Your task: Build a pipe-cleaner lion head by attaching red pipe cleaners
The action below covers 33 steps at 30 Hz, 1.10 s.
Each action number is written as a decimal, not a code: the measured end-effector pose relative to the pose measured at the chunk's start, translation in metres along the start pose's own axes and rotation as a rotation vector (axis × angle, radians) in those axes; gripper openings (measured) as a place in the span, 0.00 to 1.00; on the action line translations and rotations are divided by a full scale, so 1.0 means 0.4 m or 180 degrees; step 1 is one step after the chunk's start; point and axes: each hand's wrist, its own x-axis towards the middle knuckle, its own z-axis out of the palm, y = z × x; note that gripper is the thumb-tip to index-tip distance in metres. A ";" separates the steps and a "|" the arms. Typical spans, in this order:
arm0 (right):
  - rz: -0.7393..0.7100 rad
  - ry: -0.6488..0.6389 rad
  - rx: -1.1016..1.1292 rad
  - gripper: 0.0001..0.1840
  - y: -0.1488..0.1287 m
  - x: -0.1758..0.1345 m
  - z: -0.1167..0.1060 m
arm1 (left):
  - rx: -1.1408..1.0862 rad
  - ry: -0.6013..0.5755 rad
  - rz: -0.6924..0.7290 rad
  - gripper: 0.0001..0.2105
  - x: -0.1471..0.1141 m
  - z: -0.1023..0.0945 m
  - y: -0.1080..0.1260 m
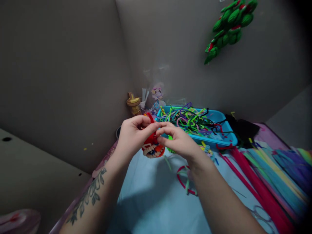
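A small figure of fuzzy pipe cleaners (153, 150), in red and orange with a beige twisted band and a little dark blue, is held above the table. My left hand (135, 133) is closed on its upper part, thumb and fingers pinching the red stems. A red loop sticks up behind the left fingers. My right hand (179, 139) meets it from the other side, curled fingertips against the red part near the left thumb. Both hands cover much of the figure's top. Something bright green (171, 144) shows just behind the right fingers.
A blue tray (230, 139) of tangled pipe cleaners stands behind the hands. Pipe-cleaner bundles (273, 175) and scissors (262, 213) lie right. A red and pale green ring (180, 182) rests on the blue table cover (156, 201). A brown-yellow cup (134, 105) stands by the wall.
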 end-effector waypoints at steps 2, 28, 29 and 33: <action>0.0001 -0.0012 0.0025 0.04 -0.001 0.000 0.006 | -0.0044 0.0037 -0.0085 0.12 0.006 0.002 0.009; 0.0280 -0.0293 0.1272 0.02 -0.007 0.000 0.027 | -0.1296 -0.0161 -0.0712 0.13 0.018 -0.003 -0.004; 0.0273 -0.0294 0.1236 0.02 -0.007 0.001 0.027 | -0.1304 -0.0128 -0.0706 0.13 0.017 -0.003 -0.005; 0.0313 -0.0302 0.1153 0.03 -0.008 0.001 0.027 | -0.1273 -0.0081 -0.0732 0.14 0.015 -0.002 -0.009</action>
